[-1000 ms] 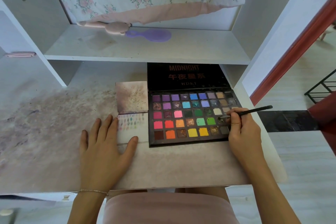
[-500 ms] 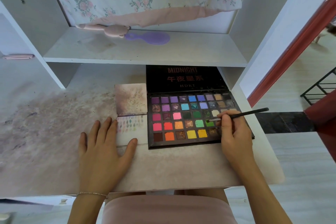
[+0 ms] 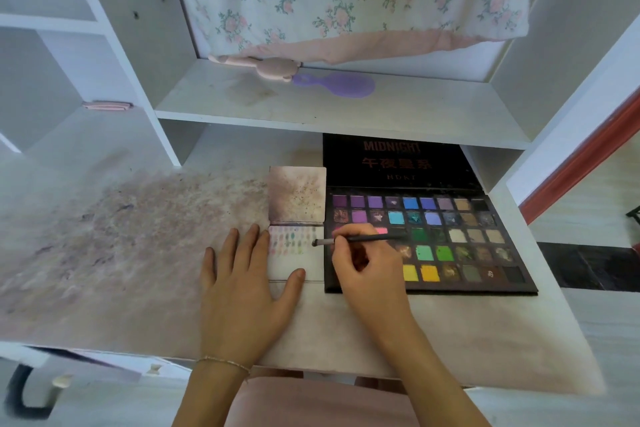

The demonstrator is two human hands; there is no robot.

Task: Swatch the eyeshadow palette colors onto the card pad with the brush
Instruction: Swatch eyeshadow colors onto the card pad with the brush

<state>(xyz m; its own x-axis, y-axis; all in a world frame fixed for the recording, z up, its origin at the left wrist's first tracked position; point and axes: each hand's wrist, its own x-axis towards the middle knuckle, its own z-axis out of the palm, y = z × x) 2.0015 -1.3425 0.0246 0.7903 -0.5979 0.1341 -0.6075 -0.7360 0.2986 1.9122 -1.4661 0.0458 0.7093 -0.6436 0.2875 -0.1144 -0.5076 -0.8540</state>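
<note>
Right hand (image 3: 369, 262), pinching the brush (image 3: 360, 239), has carried its tip from the palette (image 3: 485, 253) pans to the card pad (image 3: 294, 263), beside earlier swatches, ready to dab, while the spread left hand (image 3: 242, 284) steadies the pad on the bench (image 3: 104, 236).

Right hand (image 3: 370, 274) carried brush (image 3: 360, 239) left, off palette (image 3: 450, 243); tip now over card pad (image 3: 294, 263).
</note>
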